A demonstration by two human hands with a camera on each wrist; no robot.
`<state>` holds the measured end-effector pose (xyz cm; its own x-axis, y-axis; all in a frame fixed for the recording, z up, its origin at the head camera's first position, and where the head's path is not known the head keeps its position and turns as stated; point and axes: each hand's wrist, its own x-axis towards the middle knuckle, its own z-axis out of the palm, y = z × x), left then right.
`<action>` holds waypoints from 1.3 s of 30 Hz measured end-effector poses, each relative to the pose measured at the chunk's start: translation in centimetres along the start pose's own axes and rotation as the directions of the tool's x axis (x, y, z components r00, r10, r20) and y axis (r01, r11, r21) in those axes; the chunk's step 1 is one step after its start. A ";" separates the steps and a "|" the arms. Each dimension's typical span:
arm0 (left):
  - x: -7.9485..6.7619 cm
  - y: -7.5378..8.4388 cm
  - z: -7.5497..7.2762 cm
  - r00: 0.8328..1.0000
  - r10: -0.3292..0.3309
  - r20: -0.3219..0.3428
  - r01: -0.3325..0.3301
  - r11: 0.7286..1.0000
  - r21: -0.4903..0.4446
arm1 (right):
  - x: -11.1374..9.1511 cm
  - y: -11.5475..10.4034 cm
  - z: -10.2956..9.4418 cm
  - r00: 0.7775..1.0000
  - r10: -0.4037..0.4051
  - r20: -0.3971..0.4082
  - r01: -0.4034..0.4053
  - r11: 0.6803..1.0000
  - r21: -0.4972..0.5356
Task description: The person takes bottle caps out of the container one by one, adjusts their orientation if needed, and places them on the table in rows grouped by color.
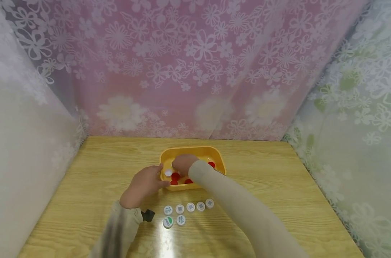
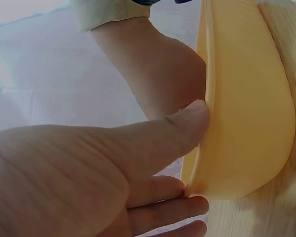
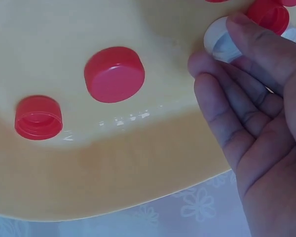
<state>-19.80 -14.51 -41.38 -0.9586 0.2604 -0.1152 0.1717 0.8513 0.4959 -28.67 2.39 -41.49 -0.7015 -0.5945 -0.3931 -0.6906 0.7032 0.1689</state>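
We count seven white caps set out on the wooden table (image 1: 118, 154) near the yellow tray (image 1: 189, 148), five in an upper row (image 1: 190, 207) and two in a lower row (image 1: 180, 220), their printed tops facing up. From this we judge the work of setting out white caps well along but unfinished: one white cap (image 3: 219, 39) is in the fingers over the tray, and another loose white cap (image 1: 168, 173) lies inside by the left end. The red caps (image 3: 114, 75) that we can make out all lie in the tray, some upright, some tipped; the forearm hides part of the inside, so we cannot tell how many remain. Our right arm reaches across from the lower right, its pale sleeve (image 1: 240, 206) passing over the tray's near rim, and the right hand (image 1: 185, 164) dips inside, thumb and fingertips nipping the white cap by its edge, the other fingers loosely bent. Our left hand (image 1: 145, 182) steadies the tray's left end, thumb and fingers spread across the near corner and touching the rim, nearly straight and not wrapped around it.
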 end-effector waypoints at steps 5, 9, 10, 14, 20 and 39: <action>-0.7 -0.5 -0.1 1.000 -0.006 -0.014 0.006 1.000 -0.024 | 0.6 -0.4 0.4 0.999 -0.044 0.000 0.044 0.997 -0.059; -1.1 -1.2 -0.1 0.999 -0.014 -0.045 0.014 1.000 0.003 | 1.0 -0.1 0.5 0.992 -0.120 0.032 0.120 0.993 -0.004; -1.0 -1.3 -0.1 0.999 -0.012 -0.051 0.013 1.000 0.011 | 1.0 0.2 0.6 0.991 -0.128 0.037 0.127 0.991 0.032; -0.5 -1.4 0.0 0.999 -0.004 -0.052 0.005 1.000 0.016 | 0.3 1.9 0.6 0.991 -0.134 -0.017 0.135 0.977 0.165; -0.2 -1.0 0.0 0.999 -0.031 -0.031 0.029 0.998 -0.054 | -5.1 3.3 -0.2 0.925 -0.182 -0.335 0.280 0.920 0.274; -0.3 -0.4 0.3 1.000 0.014 -0.022 -0.016 0.998 -0.056 | -17.0 -3.1 9.9 0.838 -0.182 -0.515 0.357 0.896 0.265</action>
<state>-19.53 -14.79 -41.84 -0.9608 0.2626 -0.0893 0.1735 0.8201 0.5452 -12.82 14.22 -44.29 -0.5530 -0.8265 0.1050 -0.8223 0.5212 -0.2282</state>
